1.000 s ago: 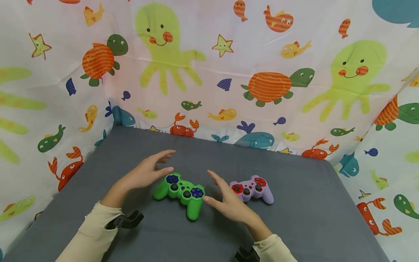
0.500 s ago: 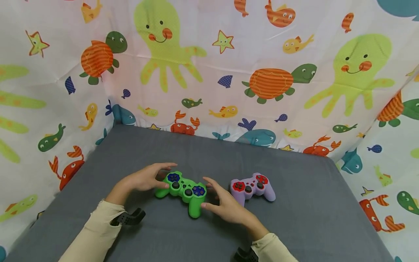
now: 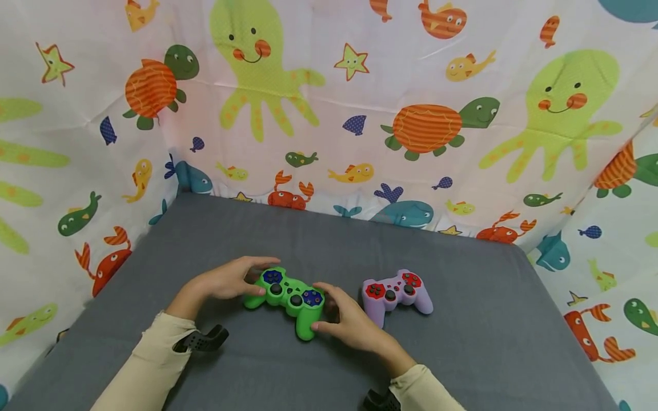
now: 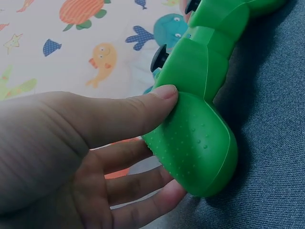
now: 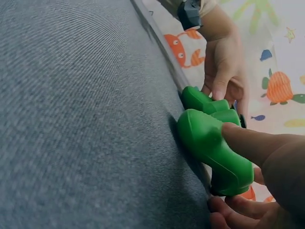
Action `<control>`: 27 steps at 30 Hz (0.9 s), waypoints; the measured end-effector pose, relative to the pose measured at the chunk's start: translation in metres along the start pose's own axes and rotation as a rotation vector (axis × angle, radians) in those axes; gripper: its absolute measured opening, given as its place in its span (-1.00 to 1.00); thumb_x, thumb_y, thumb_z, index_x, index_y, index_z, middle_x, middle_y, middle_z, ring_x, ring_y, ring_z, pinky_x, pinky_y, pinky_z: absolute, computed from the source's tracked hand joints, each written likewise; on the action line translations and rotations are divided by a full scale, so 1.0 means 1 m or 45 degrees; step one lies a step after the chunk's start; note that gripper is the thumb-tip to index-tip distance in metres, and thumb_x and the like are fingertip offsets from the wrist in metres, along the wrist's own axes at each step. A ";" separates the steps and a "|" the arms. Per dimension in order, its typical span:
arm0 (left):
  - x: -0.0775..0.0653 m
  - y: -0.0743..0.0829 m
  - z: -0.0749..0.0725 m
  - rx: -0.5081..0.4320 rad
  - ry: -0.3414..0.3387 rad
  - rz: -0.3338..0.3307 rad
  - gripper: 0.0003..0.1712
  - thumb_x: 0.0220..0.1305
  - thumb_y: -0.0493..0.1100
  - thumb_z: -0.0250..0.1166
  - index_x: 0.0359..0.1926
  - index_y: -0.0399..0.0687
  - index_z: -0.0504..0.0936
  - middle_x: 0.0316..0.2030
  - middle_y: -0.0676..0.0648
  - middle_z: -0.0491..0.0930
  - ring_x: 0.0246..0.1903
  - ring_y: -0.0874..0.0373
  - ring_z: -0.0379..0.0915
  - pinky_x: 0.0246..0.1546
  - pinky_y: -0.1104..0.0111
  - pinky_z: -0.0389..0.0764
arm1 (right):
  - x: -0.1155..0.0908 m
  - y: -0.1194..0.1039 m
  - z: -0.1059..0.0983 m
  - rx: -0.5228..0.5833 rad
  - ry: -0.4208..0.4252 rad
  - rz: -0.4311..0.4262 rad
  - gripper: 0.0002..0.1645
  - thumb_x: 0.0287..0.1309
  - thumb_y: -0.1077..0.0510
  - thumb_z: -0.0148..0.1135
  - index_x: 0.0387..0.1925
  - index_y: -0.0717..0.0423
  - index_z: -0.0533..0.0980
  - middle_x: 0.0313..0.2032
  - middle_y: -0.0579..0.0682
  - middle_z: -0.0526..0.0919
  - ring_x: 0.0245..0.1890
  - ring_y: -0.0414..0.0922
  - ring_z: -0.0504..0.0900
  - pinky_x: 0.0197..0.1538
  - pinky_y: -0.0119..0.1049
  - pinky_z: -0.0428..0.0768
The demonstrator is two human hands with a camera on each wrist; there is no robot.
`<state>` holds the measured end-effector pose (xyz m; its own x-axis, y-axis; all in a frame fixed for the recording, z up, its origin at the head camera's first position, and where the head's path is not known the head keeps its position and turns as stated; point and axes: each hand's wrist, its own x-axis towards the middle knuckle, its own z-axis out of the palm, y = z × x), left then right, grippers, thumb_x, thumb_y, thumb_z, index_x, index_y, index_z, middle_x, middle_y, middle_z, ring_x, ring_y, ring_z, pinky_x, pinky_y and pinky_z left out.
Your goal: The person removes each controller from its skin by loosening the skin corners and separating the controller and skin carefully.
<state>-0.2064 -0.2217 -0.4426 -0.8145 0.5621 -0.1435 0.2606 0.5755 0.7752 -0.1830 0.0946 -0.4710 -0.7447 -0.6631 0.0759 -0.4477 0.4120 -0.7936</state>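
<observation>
Sea-creature cloth (image 3: 319, 134) hangs across the upper part of the head view, above a grey-covered table (image 3: 478, 342). Just below the frame's middle lies the green game controller (image 3: 285, 294), blue button pads facing up, one handle pointing toward the bottom edge. Your left hand (image 3: 226, 281) holds its left handle, thumb laid along one side and the bent fingers reaching round to the other, well short of a fist. Your right hand (image 3: 352, 319) grips the opposite handle, thumb against it, fingers curved about the far edge. Right of centre, near that hand, sits a lilac game controller (image 3: 397, 292) with red pads. Black straps (image 3: 205, 341) circle your cream sleeves (image 3: 146, 365).
</observation>
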 end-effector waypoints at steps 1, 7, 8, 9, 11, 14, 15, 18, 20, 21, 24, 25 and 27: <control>0.000 0.000 0.001 -0.007 -0.007 0.000 -0.21 0.38 -0.20 0.32 0.52 -0.24 0.21 0.47 -0.34 0.27 0.39 -0.37 0.29 0.29 -0.14 0.44 | 0.000 0.001 0.001 -0.002 0.001 -0.011 -0.11 0.19 0.09 0.46 0.46 0.13 0.25 0.19 0.16 0.49 -0.13 0.03 0.57 -0.16 -0.34 0.56; 0.001 0.000 0.001 -0.031 -0.024 0.017 -0.26 0.43 -0.20 0.26 0.52 -0.25 0.20 0.48 -0.33 0.24 0.41 -0.34 0.26 0.30 -0.12 0.44 | 0.000 0.001 0.002 -0.003 0.019 0.001 -0.09 0.14 0.10 0.50 0.45 0.12 0.27 0.09 0.12 0.54 -0.24 0.00 0.58 -0.24 -0.37 0.54; 0.001 0.001 0.001 -0.037 -0.023 0.014 -0.27 0.43 -0.21 0.26 0.52 -0.25 0.20 0.48 -0.33 0.24 0.41 -0.34 0.27 0.30 -0.12 0.44 | 0.001 0.001 0.001 -0.006 0.017 0.013 -0.09 0.14 0.09 0.50 0.45 0.10 0.27 0.02 0.10 0.57 -0.25 -0.02 0.58 -0.24 -0.38 0.53; 0.002 0.001 0.001 -0.044 -0.020 0.008 -0.27 0.43 -0.21 0.26 0.52 -0.25 0.21 0.48 -0.33 0.25 0.41 -0.33 0.27 0.30 -0.12 0.44 | 0.001 0.001 0.002 -0.012 0.013 0.017 -0.09 0.14 0.08 0.50 0.45 0.10 0.27 -0.06 0.09 0.59 -0.27 -0.03 0.57 -0.25 -0.39 0.52; 0.002 0.000 0.001 -0.049 -0.017 -0.003 -0.28 0.43 -0.21 0.27 0.51 -0.26 0.23 0.45 -0.34 0.29 0.38 -0.31 0.32 0.28 -0.10 0.47 | 0.002 0.000 0.002 -0.018 0.000 0.035 -0.08 0.15 0.05 0.49 0.46 0.08 0.26 -0.20 0.06 0.59 -0.29 -0.06 0.56 -0.25 -0.41 0.50; 0.002 -0.001 0.002 -0.061 -0.016 -0.029 -0.28 0.41 -0.20 0.29 0.49 -0.26 0.26 0.41 -0.35 0.35 0.33 -0.29 0.40 0.25 -0.06 0.51 | 0.001 -0.001 0.003 -0.027 -0.013 0.048 -0.08 0.16 0.04 0.49 0.46 0.07 0.25 -0.29 0.05 0.59 -0.30 -0.06 0.56 -0.24 -0.40 0.50; 0.002 -0.001 0.002 -0.065 -0.014 -0.031 -0.29 0.41 -0.20 0.29 0.49 -0.26 0.27 0.40 -0.36 0.36 0.31 -0.29 0.43 0.24 -0.06 0.52 | 0.001 -0.001 0.003 -0.032 -0.007 0.050 -0.09 0.16 0.05 0.49 0.45 0.07 0.25 -0.28 0.06 0.59 -0.29 -0.06 0.57 -0.24 -0.39 0.51; 0.002 0.001 0.001 -0.081 0.007 -0.033 -0.30 0.41 -0.21 0.29 0.47 -0.27 0.29 0.38 -0.36 0.39 0.30 -0.29 0.43 0.24 -0.06 0.52 | 0.001 -0.002 0.003 -0.043 0.017 0.050 -0.09 0.15 0.06 0.49 0.45 0.05 0.26 -0.23 0.05 0.60 -0.27 -0.06 0.58 -0.22 -0.38 0.52; 0.002 0.002 -0.001 -0.081 0.022 -0.027 -0.31 0.40 -0.23 0.29 0.47 -0.28 0.29 0.38 -0.36 0.38 0.31 -0.30 0.41 0.24 -0.07 0.51 | 0.002 -0.003 0.003 -0.042 0.032 0.054 -0.09 0.15 0.06 0.49 0.45 0.03 0.26 -0.18 0.02 0.61 -0.25 -0.08 0.59 -0.22 -0.38 0.52; 0.002 0.002 -0.001 -0.079 0.027 -0.026 -0.31 0.40 -0.23 0.29 0.47 -0.28 0.29 0.38 -0.36 0.38 0.32 -0.31 0.40 0.24 -0.08 0.51 | 0.002 -0.003 0.003 -0.040 0.041 0.057 -0.10 0.15 0.06 0.49 0.45 0.01 0.27 -0.17 0.02 0.61 -0.24 -0.08 0.60 -0.23 -0.39 0.53; 0.001 0.004 -0.001 -0.066 0.024 -0.043 -0.30 0.40 -0.24 0.29 0.48 -0.26 0.28 0.40 -0.36 0.35 0.34 -0.32 0.37 0.25 -0.08 0.50 | 0.002 -0.003 0.003 -0.007 0.044 0.073 -0.11 0.14 0.06 0.50 0.45 -0.04 0.29 -0.17 0.00 0.62 -0.24 -0.10 0.60 -0.24 -0.40 0.53; 0.001 0.005 0.000 -0.060 0.021 -0.051 -0.29 0.40 -0.23 0.30 0.48 -0.25 0.27 0.41 -0.36 0.34 0.35 -0.32 0.36 0.25 -0.09 0.50 | 0.001 -0.002 0.004 0.009 0.047 0.075 -0.12 0.14 0.07 0.50 0.44 -0.04 0.30 -0.18 0.02 0.62 -0.25 -0.11 0.60 -0.25 -0.40 0.53; 0.000 0.006 0.002 -0.062 0.009 -0.066 -0.27 0.39 -0.23 0.30 0.50 -0.22 0.25 0.42 -0.36 0.32 0.35 -0.33 0.36 0.25 -0.09 0.50 | 0.000 -0.002 0.004 0.042 0.051 0.070 -0.14 0.15 0.09 0.49 0.44 -0.03 0.31 -0.20 0.07 0.63 -0.27 -0.13 0.59 -0.24 -0.40 0.56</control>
<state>-0.2043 -0.2171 -0.4393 -0.8299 0.5281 -0.1799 0.1925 0.5737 0.7961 -0.1799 0.0915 -0.4720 -0.7873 -0.6141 0.0550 -0.3891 0.4258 -0.8169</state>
